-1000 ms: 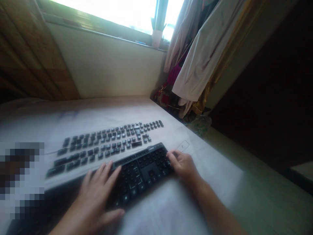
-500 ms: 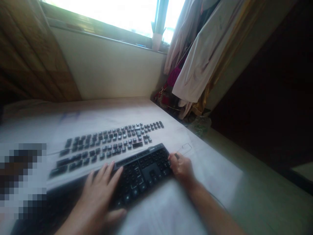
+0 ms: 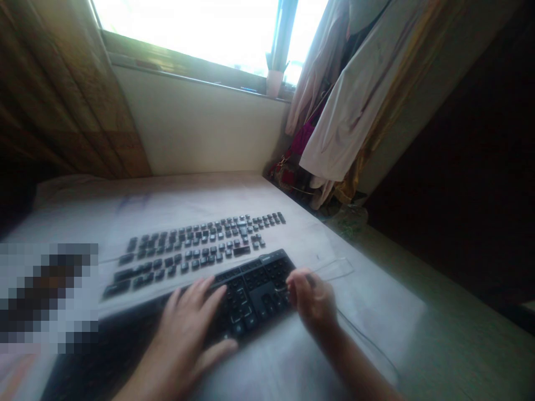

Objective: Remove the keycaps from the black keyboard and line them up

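A black keyboard (image 3: 259,284) lies tilted on a pale sheet (image 3: 376,301); the open key sockets of its base show. Beyond it, several loose black keycaps (image 3: 196,248) are laid out in rows on the sheet. My left hand (image 3: 188,328) rests flat on the keyboard's middle with fingers spread, holding nothing. My right hand (image 3: 313,301) is at the keyboard's right end, fingers curled in a pinch on a thin wire loop tool (image 3: 336,268) that sticks out to the right. The picture is blurred by motion.
A thin cable (image 3: 368,345) runs off along my right forearm. Hanging clothes (image 3: 346,111) crowd the far right corner. A small pink cup (image 3: 274,83) stands on the window sill. A pixelated patch (image 3: 45,295) covers the left. Dark floor lies to the right.
My right hand closed its fingers on the wire loop beside the keyboard's right end and drew it slightly toward me. My left hand stayed flat on the keyboard. The view shifted.
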`<state>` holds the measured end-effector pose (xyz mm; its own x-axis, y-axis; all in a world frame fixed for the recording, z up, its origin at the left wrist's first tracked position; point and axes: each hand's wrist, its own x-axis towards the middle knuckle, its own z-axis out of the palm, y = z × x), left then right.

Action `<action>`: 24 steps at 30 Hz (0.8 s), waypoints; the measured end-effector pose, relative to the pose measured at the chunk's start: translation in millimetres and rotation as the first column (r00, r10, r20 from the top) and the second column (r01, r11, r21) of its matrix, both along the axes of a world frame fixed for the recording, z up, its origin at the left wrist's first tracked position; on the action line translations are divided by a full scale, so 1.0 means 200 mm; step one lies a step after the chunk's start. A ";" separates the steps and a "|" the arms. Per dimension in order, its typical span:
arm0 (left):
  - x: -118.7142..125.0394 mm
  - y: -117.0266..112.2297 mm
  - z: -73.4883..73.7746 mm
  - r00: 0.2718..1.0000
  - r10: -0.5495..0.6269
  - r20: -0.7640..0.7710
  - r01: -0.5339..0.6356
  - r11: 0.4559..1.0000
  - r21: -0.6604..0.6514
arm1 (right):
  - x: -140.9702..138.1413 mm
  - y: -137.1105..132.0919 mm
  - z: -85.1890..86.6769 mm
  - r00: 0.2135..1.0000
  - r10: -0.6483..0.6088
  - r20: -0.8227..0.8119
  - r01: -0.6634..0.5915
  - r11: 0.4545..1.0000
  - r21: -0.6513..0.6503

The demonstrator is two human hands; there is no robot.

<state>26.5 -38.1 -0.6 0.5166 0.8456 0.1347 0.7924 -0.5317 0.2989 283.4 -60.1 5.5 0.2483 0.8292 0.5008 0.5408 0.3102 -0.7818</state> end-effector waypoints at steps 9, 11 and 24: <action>0.12 -0.06 0.14 0.910 0.128 0.395 0.004 0.948 -0.318 | -0.27 -0.01 0.09 0.940 0.143 0.310 -0.237 0.927 0.292; 0.12 -0.06 0.15 0.884 0.173 0.435 0.016 0.917 -0.398 | -0.29 -0.01 0.08 0.932 0.162 0.325 -0.264 0.917 0.300; 0.12 -0.04 0.15 0.870 0.297 0.394 -0.040 0.838 -0.544 | -0.28 0.02 0.07 0.906 0.116 0.407 -0.273 0.896 0.350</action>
<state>49.8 -45.8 28.5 0.3490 0.9239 -0.1570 0.5636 -0.0731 0.8228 226.7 -56.9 19.7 -0.1632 0.5575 0.8139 0.6587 0.6758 -0.3308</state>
